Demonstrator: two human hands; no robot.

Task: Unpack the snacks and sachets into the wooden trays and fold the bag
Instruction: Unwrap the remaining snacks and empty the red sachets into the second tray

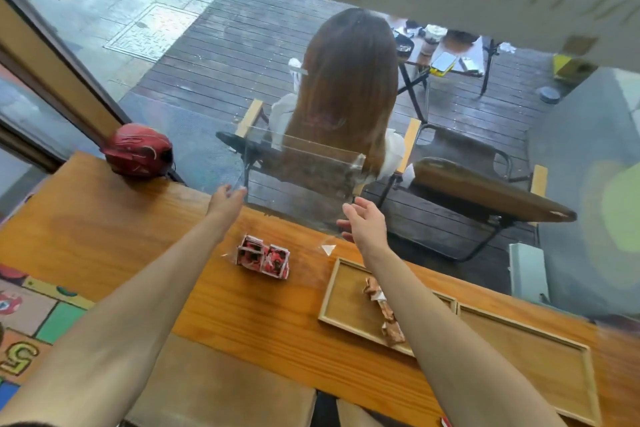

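Above the counter, left hand (227, 198) fingers pinching clear bag (301, 180), right hand (363, 224) fingers spread

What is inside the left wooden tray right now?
The left wooden tray holds a row of brown-wrapped snacks. The right forearm crosses over it and covers part of the row, so a full count is not possible. The red sachets lie outside it on the table.

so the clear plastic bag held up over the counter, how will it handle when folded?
The clear plastic bag is probably floppy and very light: held up at two edges by the left hand and right hand, it creases. Likely slippery, as its film looks glossy. It seems empty, so it should fold flat.
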